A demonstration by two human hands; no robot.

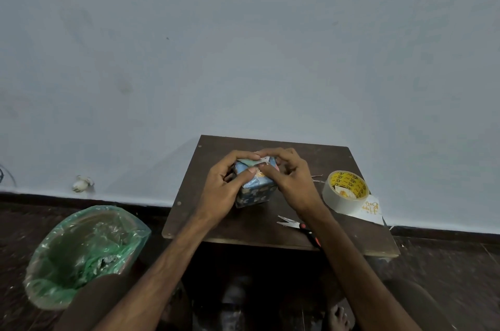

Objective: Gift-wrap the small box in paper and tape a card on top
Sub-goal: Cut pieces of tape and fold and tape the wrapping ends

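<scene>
Green-lined bin [84,252] sits nearest, on the floor left of the table [243,230], well apart from the work. On the table's near edge the scissors [288,222] lie right of centre, handles part-hidden by the right forearm.

Mid-table is the small box [255,195], upright & approx cubic, so no real long axis. Its sides are already in blue patterned paper. Left hand [223,190] curls round the box's left side, thumb laid across the top. Right hand [290,177] comes over from the right, thumb & forefinger pinching the top flaps [257,160] at centre. So the seam faces up, directly under both sets of fingertips.

Tape roll [346,190] stands right of the box, near the right hand & well apart from the left. Right is prob. the one to fetch it, w/ left holding the fold. Card [372,210] lies partly under the roll at the far-right edge.

Can't tell if any tape is on the flaps: fingers cover the join.
</scene>
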